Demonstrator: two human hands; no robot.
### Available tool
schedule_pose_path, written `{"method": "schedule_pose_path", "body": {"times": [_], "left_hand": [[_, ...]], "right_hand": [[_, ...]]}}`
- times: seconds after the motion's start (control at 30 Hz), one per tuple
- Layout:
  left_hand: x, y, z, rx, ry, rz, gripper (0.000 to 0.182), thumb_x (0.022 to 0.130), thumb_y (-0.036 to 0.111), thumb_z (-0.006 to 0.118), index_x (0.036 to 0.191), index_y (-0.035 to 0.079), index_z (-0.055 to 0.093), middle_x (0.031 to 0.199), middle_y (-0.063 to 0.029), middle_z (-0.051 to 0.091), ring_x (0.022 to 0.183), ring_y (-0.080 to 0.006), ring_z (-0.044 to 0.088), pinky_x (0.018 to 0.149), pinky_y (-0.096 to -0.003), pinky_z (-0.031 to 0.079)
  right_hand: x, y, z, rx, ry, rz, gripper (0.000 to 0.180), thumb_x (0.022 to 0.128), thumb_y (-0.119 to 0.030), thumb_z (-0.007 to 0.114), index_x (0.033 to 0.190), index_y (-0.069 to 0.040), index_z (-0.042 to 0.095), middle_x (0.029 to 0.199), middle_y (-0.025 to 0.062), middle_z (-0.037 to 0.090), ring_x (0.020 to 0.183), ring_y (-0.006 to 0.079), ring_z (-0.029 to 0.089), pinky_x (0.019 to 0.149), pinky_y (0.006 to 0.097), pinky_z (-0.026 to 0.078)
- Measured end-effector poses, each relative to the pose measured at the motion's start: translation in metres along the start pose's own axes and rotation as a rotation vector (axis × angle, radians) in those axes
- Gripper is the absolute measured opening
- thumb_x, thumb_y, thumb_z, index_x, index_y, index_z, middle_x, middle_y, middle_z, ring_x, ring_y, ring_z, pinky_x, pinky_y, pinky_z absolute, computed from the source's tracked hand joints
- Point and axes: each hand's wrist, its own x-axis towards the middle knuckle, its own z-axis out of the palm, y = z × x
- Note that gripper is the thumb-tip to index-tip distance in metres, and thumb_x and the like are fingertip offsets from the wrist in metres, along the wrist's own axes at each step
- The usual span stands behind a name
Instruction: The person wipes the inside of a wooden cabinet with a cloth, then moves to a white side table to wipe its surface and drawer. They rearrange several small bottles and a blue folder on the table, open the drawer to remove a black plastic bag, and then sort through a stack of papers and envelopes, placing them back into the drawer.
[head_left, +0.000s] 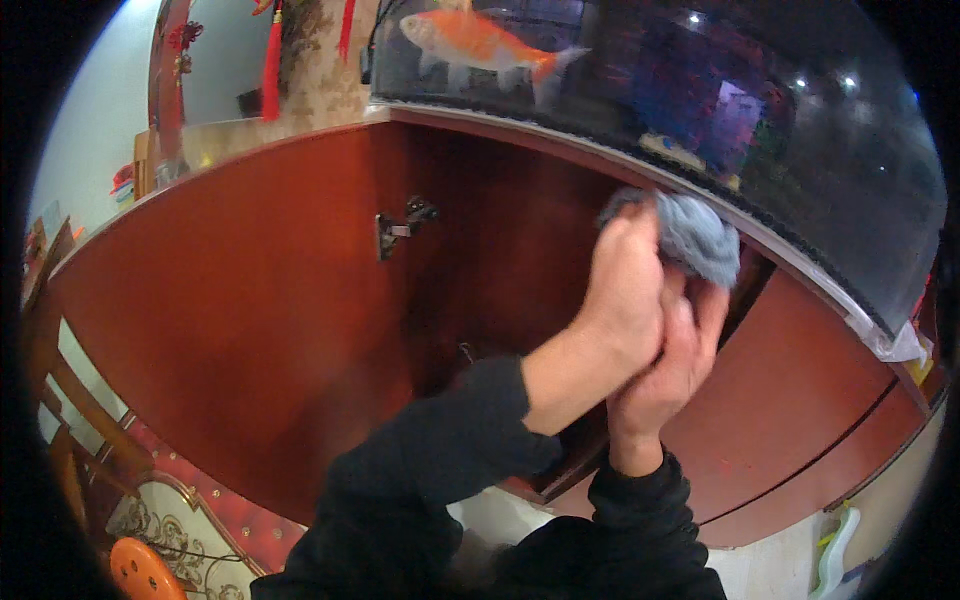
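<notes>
A bunched grey-blue cloth (697, 236) is held up between my two hands, just below the white-edged rim of a fish tank (810, 135). My left hand (630, 281) grips the cloth from the left, its fingers partly hidden behind the cloth. Close against it on the right, my right hand (679, 360) holds the cloth's lower side with raised fingers. Behind both hands is the dark inside of a reddish-brown wooden cabinet (795, 397). Its door (247, 300) stands open on the left, with a metal hinge (394, 234) near the top.
An orange and white fish (480, 45) shows behind the tank glass. At the lower left are an orange round stool (142, 570), a wooden chair (97, 412) and a red patterned surface (247, 525). Crumpled white plastic (904, 345) hangs at the tank's right corner.
</notes>
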Motion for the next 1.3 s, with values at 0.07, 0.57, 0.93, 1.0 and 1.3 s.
{"method": "schedule_pose_path", "body": {"times": [0.07, 0.57, 0.93, 1.0, 1.3], "left_hand": [[0.004, 0.034, -0.011, 0.087, 0.036, 0.085, 0.02, 0.104, 0.017, 0.043, 0.097, 0.007, 0.059, 0.092, -0.0047, 0.064, 0.084, -0.0157, 0.062, 0.08, -0.0336, 0.052], [0.003, 0.187, -0.129, 2.902, 0.215, 1.262, 0.046, 0.082, 0.008, 0.061, 0.126, -0.006, 0.057, 0.142, -0.0194, 0.05, 0.119, -0.0333, 0.056, 0.094, -0.0406, 0.049], [-0.07, 0.08, -0.178, 2.147, 0.062, 0.149, 0.027, 0.086, 0.015, 0.061, 0.109, 0.003, 0.068, 0.108, -0.0222, 0.067, 0.104, -0.0406, 0.061, 0.089, -0.0478, 0.05], [-0.096, 0.056, -0.219, 2.009, -0.006, -0.228, 0.029, 0.087, 0.018, 0.059, 0.111, 0.004, 0.068, 0.111, -0.0235, 0.066, 0.106, -0.0414, 0.061, 0.091, -0.0479, 0.05], [-0.268, 0.052, -0.43, 2.134, 0.071, -0.951, 0.03, 0.091, 0.017, 0.047, 0.099, 0.0, 0.071, 0.103, -0.024, 0.069, 0.098, -0.0394, 0.066, 0.09, -0.0495, 0.052]], "right_hand": [[0.006, 0.009, 0.021, -0.014, -0.133, 0.011, 0.056, 0.094, -0.01, 0.045, 0.147, 0.008, 0.037, 0.15, 0.0173, 0.041, 0.139, 0.0266, 0.038, 0.117, 0.0372, 0.025], [-0.055, 0.162, 0.023, -0.153, -0.451, 0.501, 0.036, 0.101, -0.015, 0.054, 0.136, -0.006, 0.054, 0.124, 0.0067, 0.064, 0.112, 0.0166, 0.061, 0.091, 0.0315, 0.049], [-0.106, 0.161, -0.017, 0.532, -0.391, 1.023, 0.043, 0.1, -0.027, 0.054, 0.138, -0.007, 0.048, 0.128, 0.0099, 0.059, 0.115, 0.0215, 0.059, 0.094, 0.0396, 0.051], [-0.139, 0.177, -0.029, 0.387, -0.245, 1.126, 0.046, 0.096, -0.029, 0.063, 0.136, -0.008, 0.051, 0.128, 0.0077, 0.059, 0.112, 0.0216, 0.059, 0.094, 0.039, 0.049], [-0.325, 0.263, -0.073, -0.815, -1.076, 1.162, 0.042, 0.084, -0.008, 0.066, 0.126, -0.004, 0.06, 0.124, 0.0149, 0.064, 0.112, 0.0324, 0.061, 0.096, 0.0393, 0.049]]}}
